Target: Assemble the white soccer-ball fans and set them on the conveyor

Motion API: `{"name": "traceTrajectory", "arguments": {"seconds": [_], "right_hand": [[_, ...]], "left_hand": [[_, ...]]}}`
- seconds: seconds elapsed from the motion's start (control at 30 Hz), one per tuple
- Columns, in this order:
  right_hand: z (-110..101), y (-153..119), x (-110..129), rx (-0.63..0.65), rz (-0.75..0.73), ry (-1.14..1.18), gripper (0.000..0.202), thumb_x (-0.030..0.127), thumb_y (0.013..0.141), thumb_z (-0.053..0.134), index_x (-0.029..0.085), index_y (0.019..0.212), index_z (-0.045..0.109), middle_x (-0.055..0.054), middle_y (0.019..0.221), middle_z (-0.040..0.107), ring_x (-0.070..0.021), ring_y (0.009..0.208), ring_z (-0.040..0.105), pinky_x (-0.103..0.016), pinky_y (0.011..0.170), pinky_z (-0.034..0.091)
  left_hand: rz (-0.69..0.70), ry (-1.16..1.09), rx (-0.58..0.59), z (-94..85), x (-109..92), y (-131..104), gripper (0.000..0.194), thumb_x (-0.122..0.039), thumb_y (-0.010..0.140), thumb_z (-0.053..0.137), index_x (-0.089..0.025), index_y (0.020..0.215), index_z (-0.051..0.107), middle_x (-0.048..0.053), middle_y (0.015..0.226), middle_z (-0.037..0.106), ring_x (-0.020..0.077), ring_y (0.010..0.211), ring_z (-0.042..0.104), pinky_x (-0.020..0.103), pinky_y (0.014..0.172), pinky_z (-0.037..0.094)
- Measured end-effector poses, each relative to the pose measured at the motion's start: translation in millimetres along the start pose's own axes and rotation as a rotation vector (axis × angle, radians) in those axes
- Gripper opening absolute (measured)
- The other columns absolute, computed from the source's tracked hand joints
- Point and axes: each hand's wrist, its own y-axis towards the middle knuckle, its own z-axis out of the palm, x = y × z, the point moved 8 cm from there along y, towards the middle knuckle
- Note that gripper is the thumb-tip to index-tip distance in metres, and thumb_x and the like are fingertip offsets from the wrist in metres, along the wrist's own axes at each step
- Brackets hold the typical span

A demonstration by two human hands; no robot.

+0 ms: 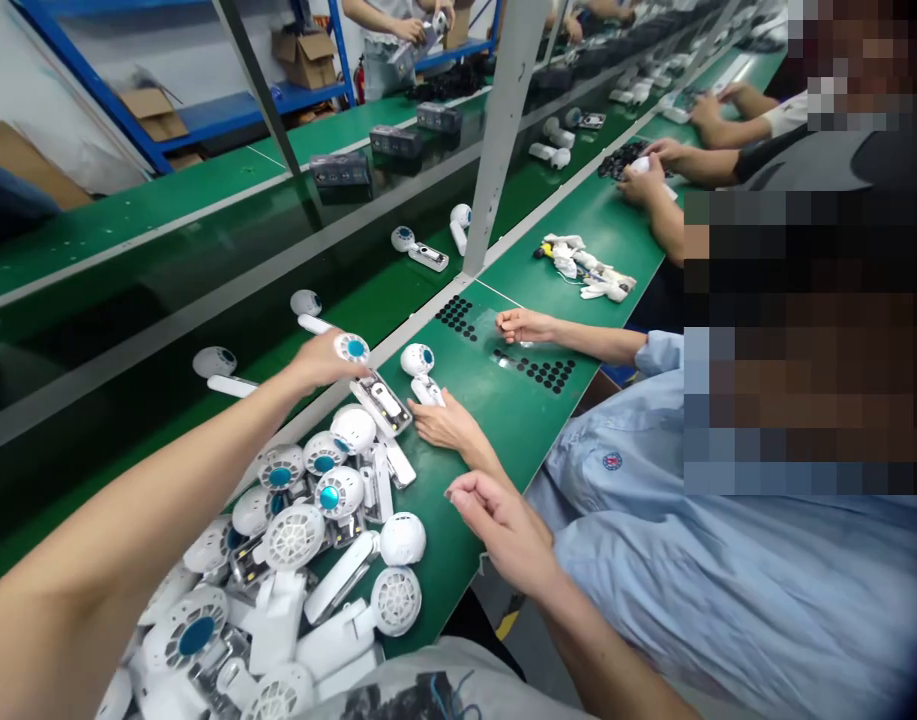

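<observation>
My left hand reaches over the near end of the work table and grips a white handheld fan by its round head, which has a blue centre. The fan's body hangs open-faced, showing electronics inside, above a pile of similar white fans. My right hand is in the air at the table's edge, thumb and forefinger pinched together; whatever is between the tips is too small to make out. Near it, a co-worker's hand touches another white fan.
A green conveyor with scattered fans runs along the left. A metal post rises at the table's edge. The co-worker's other hand is by sheets of black round stickers. White gloves lie farther off; more workers sit beyond.
</observation>
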Motion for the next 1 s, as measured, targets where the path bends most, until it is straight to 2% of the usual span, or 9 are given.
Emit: {"name": "traceTrajectory", "arguments": {"seconds": [0.1,0.17,0.23,0.3,0.4,0.47,0.6,0.83,1.0], "right_hand": [[11.5,-1.0,18.9,0.036,-0.05,-0.034,0.023,0.037,0.091,0.042,0.016,0.093,0.05,0.003,0.061,0.048,-0.0099,0.055,0.039,-0.022,0.051,0.031],[21.4,-0.9,37.5,0.061,-0.097,-0.047,0.019,0.035,0.091,0.043,0.016,0.093,0.048,0.002,0.064,0.055,-0.0097,0.055,0.042,-0.023,0.052,0.032],[33.4,-0.4,57.1,0.088,-0.138,-0.025,0.017,0.033,0.09,0.046,0.017,0.09,0.048,0.001,0.065,0.058,-0.0092,0.053,0.043,-0.022,0.051,0.033],[48.8,-0.4,75.3,0.128,-0.182,0.016,0.015,0.032,0.088,0.048,0.017,0.088,0.049,0.002,0.064,0.058,-0.0092,0.053,0.046,-0.022,0.052,0.035],[77.9,-3.7,94.1,0.223,-0.254,0.035,0.012,0.029,0.088,0.049,0.018,0.088,0.05,0.003,0.062,0.057,-0.01,0.057,0.051,-0.023,0.057,0.039],[97.1,-7.6,98.8,0.286,-0.283,-0.003,0.009,0.027,0.088,0.049,0.018,0.088,0.051,0.003,0.063,0.057,-0.0105,0.06,0.053,-0.024,0.06,0.041],[119.6,-14.6,99.6,0.342,-0.322,-0.103,0.007,0.025,0.088,0.048,0.018,0.089,0.051,0.003,0.063,0.057,-0.0104,0.06,0.054,-0.024,0.059,0.043],[120.9,-16.1,101.3,0.343,-0.413,-0.454,0.007,0.023,0.086,0.049,0.019,0.08,0.05,0.005,0.059,0.051,-0.0081,0.051,0.046,-0.022,0.053,0.037],[125.7,-11.7,77.8,0.472,-0.228,-0.316,0.008,0.026,0.087,0.046,0.019,0.082,0.048,0.004,0.06,0.054,-0.0102,0.054,0.05,-0.023,0.054,0.04]], "left_hand": [[0.1,-0.3,-0.142,-59.0,5.4,-35.1,0.069,-0.03,0.041,0.081,-0.02,0.104,0.057,0.005,0.092,0.064,0.0239,0.083,0.061,0.03,0.066,0.049],[0.174,-0.707,-0.138,-77.3,5.6,-70.1,0.068,-0.019,0.04,0.082,-0.022,0.103,0.058,0.002,0.088,0.064,0.0184,0.075,0.061,0.026,0.063,0.05],[0.183,-1.119,-0.1,-76.2,4.0,-108.1,0.056,-0.017,0.044,0.079,-0.021,0.096,0.059,0.0,0.084,0.064,0.0149,0.069,0.06,0.024,0.062,0.051],[0.109,-1.446,-0.085,-60.6,2.8,-142.3,0.041,-0.027,0.052,0.076,-0.018,0.09,0.06,0.002,0.082,0.065,0.0143,0.066,0.06,0.025,0.06,0.052],[0.002,-1.708,-0.067,-32.3,-1.5,-177.9,0.038,-0.044,0.064,0.066,-0.017,0.09,0.059,0.004,0.082,0.066,0.0159,0.062,0.062,0.026,0.054,0.052],[-0.003,-1.751,-0.081,-24.5,-1.9,-190.6,0.037,-0.045,0.068,0.063,-0.018,0.092,0.058,0.004,0.081,0.067,0.0163,0.061,0.062,0.026,0.051,0.05],[-0.001,-1.762,-0.117,-25.5,6.6,-201.7,0.035,-0.042,0.069,0.064,-0.016,0.093,0.057,0.005,0.08,0.066,0.0154,0.061,0.061,0.025,0.05,0.048],[0.07,-1.607,-0.22,-31.6,12.5,-211.9,0.029,-0.029,0.066,0.072,-0.017,0.088,0.057,-0.002,0.07,0.061,0.0109,0.06,0.059,0.021,0.057,0.048],[0.019,-1.504,-0.189,-23.0,14.4,-213.7,0.026,-0.029,0.068,0.07,-0.018,0.087,0.057,-0.002,0.072,0.06,0.0096,0.06,0.057,0.02,0.057,0.046]]}}
